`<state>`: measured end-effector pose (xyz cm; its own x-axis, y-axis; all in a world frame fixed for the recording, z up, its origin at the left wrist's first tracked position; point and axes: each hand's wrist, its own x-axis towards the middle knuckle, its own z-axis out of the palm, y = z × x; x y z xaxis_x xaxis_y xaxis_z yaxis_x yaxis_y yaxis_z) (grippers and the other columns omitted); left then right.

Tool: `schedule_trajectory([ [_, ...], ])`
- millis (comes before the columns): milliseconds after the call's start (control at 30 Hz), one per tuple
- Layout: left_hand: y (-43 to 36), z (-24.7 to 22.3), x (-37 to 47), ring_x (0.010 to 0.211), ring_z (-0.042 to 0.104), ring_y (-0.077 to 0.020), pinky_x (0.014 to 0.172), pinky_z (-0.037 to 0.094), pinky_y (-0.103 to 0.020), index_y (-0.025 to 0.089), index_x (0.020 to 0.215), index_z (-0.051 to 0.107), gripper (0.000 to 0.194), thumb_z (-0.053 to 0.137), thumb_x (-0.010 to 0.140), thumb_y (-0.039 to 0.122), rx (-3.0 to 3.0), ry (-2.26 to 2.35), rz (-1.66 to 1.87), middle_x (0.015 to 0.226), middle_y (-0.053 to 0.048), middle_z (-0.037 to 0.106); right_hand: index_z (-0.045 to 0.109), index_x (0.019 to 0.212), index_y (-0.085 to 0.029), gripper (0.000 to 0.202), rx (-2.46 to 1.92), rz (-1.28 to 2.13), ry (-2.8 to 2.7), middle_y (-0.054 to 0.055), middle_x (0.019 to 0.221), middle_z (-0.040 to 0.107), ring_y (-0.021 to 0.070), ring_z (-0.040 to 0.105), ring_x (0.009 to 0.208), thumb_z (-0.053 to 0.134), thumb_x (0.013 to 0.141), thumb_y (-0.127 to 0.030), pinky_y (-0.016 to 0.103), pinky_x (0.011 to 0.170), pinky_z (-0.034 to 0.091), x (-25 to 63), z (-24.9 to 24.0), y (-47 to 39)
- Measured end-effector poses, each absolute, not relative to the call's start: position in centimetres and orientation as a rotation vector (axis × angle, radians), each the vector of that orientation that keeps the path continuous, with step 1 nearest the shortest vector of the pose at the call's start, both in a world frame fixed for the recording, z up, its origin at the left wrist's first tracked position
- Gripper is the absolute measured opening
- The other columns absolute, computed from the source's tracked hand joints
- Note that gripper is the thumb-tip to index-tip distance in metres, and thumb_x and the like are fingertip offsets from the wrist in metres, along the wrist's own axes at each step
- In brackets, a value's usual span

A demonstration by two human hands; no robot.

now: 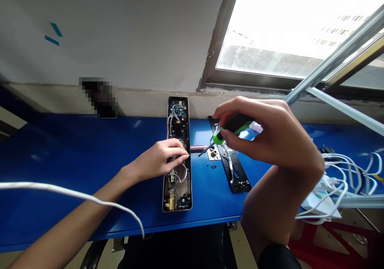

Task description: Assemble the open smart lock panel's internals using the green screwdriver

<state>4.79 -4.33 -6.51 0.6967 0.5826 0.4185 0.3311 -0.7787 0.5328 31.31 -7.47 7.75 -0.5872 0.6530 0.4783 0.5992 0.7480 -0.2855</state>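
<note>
A long narrow device housing (189,189) lies lengthwise on the table, its inside exposed: a circuit board, white wires and a brass fitting. My left hand (169,155) rests across its middle, thumb and fingertips pinched together at the right rim. Whatever they hold, if anything, is too small to make out. In my right hand (261,129), raised to the right of the housing, is a screwdriver (237,126) with a black and green handle. Its blade points down and left, with the tip in the air and apart from the housing.
Right of the housing lie a small connector plate (214,153), several tiny dark screws (213,166) and a black perforated plate (238,181) with a white cable. White cables (342,181) are bunched at the right. Another white cable (90,197) crosses above my left forearm. The blue table (135,209) meets the wall behind.
</note>
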Motion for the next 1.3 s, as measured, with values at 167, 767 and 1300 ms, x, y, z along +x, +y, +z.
schedule_trajectory([
  [167,-2.5,-4.3,8.6,0.077,0.068,-0.0166,0.067,0.053,-0.029,0.019,0.098,0.079,0.017,0.063,0.096,0.015,2.633,0.581,0.446,0.093,-0.006,0.072,0.069,0.116,-0.020,0.037,-1.105,0.171,-2.393,0.000,0.090,0.076,0.0157,0.070,0.075,0.066,0.080,-0.015,0.031,0.067,0.055,33.5,7.8,-7.4],
  [767,0.4,-7.7,16.6,0.056,0.050,-0.0173,0.052,0.031,-0.030,0.020,0.064,0.065,0.018,0.061,0.071,0.004,2.769,0.594,-0.102,0.065,-0.002,0.061,0.067,0.125,-0.023,0.042,-1.285,0.277,-2.316,0.000,0.084,0.075,0.0187,0.069,0.073,0.071,0.083,-0.023,0.033,0.064,0.055,37.3,7.8,-7.6],
  [1300,-1.4,-6.1,13.6,0.091,0.068,-0.0230,0.081,0.053,-0.037,0.018,0.096,0.076,0.015,0.060,0.097,0.017,2.937,0.567,0.308,0.102,-0.007,0.075,0.068,0.124,-0.022,0.041,-1.183,0.239,-2.419,-0.001,0.085,0.074,0.0144,0.067,0.071,0.072,0.083,-0.017,0.029,0.066,0.053,35.7,7.2,-7.3],
])
